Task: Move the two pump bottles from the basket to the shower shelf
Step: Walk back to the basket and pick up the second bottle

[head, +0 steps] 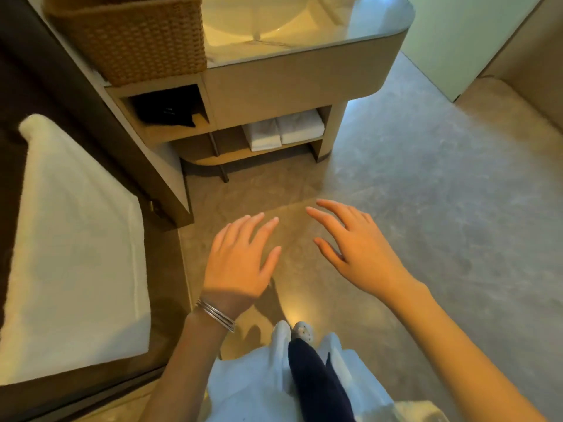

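A woven wicker basket (134, 38) stands on the left end of the vanity top, at the upper left of the view. Its inside is cut off by the frame, and no pump bottle shows. My left hand (240, 263), with bracelets on its wrist, hovers palm down over the floor with fingers spread and nothing in it. Beside it, my right hand (356, 248) is also palm down, fingers apart, empty. Both hands are well below and in front of the basket. No shower shelf is in view.
The vanity (292, 83) has a sink basin on top, folded white towels (283, 129) on its lower shelf and a dark item (164, 111) in a cubby. A white towel (76, 254) hangs at left. Grey stone floor (426, 208) spreads right toward a pale door (463, 41).
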Available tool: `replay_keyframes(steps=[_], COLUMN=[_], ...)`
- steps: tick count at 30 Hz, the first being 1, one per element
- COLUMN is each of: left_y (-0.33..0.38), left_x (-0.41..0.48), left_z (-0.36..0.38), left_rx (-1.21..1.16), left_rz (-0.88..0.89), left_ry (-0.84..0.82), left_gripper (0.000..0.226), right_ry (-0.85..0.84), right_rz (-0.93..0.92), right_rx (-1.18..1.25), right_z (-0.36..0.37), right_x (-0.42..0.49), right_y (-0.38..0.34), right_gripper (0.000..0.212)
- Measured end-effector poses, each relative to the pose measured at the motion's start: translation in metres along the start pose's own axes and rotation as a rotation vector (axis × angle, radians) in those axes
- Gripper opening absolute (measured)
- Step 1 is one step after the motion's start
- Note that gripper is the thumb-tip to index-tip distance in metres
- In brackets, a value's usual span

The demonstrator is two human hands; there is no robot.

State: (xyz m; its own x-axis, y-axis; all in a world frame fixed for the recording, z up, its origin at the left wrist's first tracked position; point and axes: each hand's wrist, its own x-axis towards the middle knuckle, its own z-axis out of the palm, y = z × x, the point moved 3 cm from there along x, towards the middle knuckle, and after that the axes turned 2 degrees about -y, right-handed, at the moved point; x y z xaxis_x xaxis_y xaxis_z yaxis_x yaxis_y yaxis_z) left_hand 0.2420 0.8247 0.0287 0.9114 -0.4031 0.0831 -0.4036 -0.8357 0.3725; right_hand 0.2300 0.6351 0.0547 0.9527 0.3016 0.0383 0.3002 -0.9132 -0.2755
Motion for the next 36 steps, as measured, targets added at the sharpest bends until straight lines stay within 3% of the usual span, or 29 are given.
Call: replay_keyframes(steps=[5,11,19,36], left_y=[0.003,-0.014,-0.059,-0.188], left_x=[0.022,0.040,0.103,0.253], left_z=[0.000,0.006,0.005,-0.084], left_rx=[0.016,0.030,0.047,0.040], left_rz=[-0.084,-0.228,-0.238,-0.242], left_ry=[0.109,0.003,0.012,0.159], left_gripper=[0.047,0.050,0.052,0.051], right_ry=[0.004,-0.078,-0.094,0.007], right_rz=[-0.103,-0.188,-0.227,-0.373], right_rx=[0.029,0.059,0.030,0.074], right_z=[-0.009,0.009,0.012,-0.010], right_x=[0.037,0.075,0.163,0.388], right_y=[0.028,0.042,0.051,0.021], right_gripper=[0.047,0.046,0.047,0.044])
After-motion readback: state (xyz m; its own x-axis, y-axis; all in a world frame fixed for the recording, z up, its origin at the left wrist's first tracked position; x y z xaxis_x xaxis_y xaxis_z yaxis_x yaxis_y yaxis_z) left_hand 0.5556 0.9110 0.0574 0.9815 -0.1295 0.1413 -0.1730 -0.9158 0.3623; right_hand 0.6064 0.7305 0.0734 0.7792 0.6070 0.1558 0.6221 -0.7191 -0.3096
